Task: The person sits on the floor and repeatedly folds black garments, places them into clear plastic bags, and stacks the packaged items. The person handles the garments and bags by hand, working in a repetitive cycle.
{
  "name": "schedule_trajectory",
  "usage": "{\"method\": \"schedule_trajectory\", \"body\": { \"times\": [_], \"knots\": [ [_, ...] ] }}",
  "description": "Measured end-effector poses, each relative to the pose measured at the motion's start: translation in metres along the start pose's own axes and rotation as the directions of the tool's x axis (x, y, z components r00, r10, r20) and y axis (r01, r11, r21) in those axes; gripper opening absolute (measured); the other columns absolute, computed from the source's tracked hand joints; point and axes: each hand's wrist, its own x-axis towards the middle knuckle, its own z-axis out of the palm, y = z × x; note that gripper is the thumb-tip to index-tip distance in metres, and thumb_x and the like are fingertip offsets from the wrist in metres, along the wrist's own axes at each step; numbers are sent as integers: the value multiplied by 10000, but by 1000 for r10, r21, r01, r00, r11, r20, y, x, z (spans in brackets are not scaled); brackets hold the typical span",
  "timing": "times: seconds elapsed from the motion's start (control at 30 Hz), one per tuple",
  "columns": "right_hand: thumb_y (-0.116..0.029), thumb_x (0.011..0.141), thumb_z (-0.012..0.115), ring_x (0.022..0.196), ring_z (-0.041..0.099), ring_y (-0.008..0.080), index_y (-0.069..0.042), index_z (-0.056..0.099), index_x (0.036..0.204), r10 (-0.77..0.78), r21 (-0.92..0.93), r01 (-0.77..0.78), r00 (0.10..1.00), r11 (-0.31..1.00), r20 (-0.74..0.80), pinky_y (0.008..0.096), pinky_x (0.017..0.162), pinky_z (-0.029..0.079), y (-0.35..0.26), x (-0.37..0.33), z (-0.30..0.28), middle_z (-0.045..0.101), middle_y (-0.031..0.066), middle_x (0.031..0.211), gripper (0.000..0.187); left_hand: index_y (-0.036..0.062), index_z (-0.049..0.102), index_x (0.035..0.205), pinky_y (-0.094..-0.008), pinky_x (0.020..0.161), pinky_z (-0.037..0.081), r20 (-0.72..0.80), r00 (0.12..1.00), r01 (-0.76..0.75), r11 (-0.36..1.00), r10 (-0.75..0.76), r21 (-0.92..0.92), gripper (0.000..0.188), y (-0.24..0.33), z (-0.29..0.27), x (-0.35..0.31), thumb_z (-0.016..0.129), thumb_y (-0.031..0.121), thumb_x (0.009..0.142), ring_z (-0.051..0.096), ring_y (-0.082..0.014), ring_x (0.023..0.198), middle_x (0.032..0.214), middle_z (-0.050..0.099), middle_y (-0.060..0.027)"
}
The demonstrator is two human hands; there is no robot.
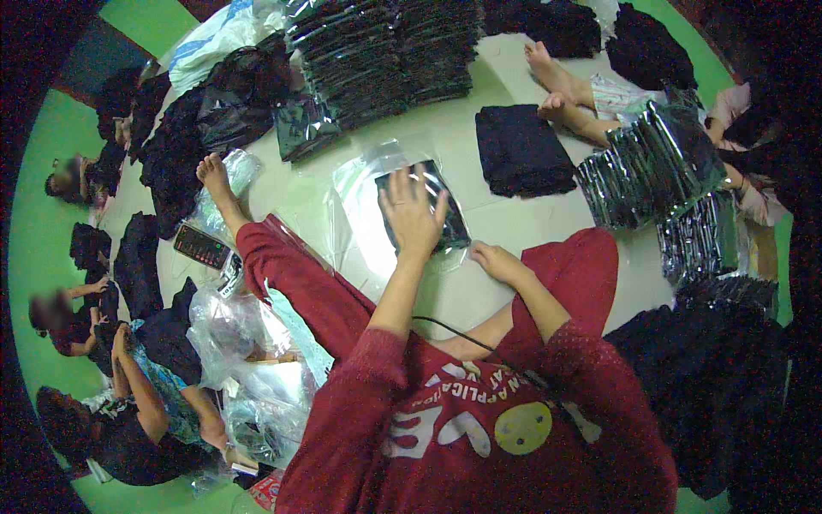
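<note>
On the pale floor between my legs lies a folded black garment [447, 210] with clear plastic bags [353, 190] under and around it. My left hand [414, 212] rests flat on the garment, fingers spread and pointing away from me. At the garment's near right corner is my right hand [498, 262], its thumb and fingers pressed together at the edge of the clear plastic. What exactly it pinches is too small to make out. Just to the right lies a separate stack of folded black cloth [524, 150].
Tall stacks of bagged black garments [385, 64] stand ahead; more bagged stacks [642, 167] lie right. Black cloth heaps [685, 368] flank me. Left are a phone [202, 247] and loose plastic bags [231, 334]. Other people sit left, one [128, 428] nearest, and at the right.
</note>
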Motion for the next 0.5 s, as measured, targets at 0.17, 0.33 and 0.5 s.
{"method": "schedule_trajectory", "body": {
  "times": [0.17, 0.33, 0.5],
  "knots": [
    [-267, 879, 430, 844, 563, 373, -41, 513, 966, 173, -56, -169, 982, 984, 73, 415, 738, 428, 2, -4, -4, 584, 220, 913, 256, 186, 304, 1338, -651, 951, 108, 220, 973, -106, 986, 75, 132, 684, -16, 52, -2, 408, 587, 794, 141, -333, 1307, 1424, 163, -128],
    [-237, 871, 436, 847, 562, 367, -44, 509, 968, 70, 9, -70, 996, 997, 50, 411, 737, 431, 4, 5, 2, 589, 203, 900, 228, 180, 393, 1288, -639, 951, 141, 350, 936, -6, 996, -25, 87, 662, -18, 39, 8, 465, 578, 764, 206, -358, 1275, 1392, 227, -158],
    [-251, 871, 420, 836, 566, 377, -58, 502, 970, 84, -53, -82, 996, 995, 37, 439, 725, 434, 11, 3, 7, 594, 209, 876, 232, 72, 375, 1282, -603, 968, 151, 66, 997, 42, 998, -44, 36, 634, 17, 21, -35, 499, 459, 795, 199, -353, 1277, 1385, 222, -183]
  ]
}}
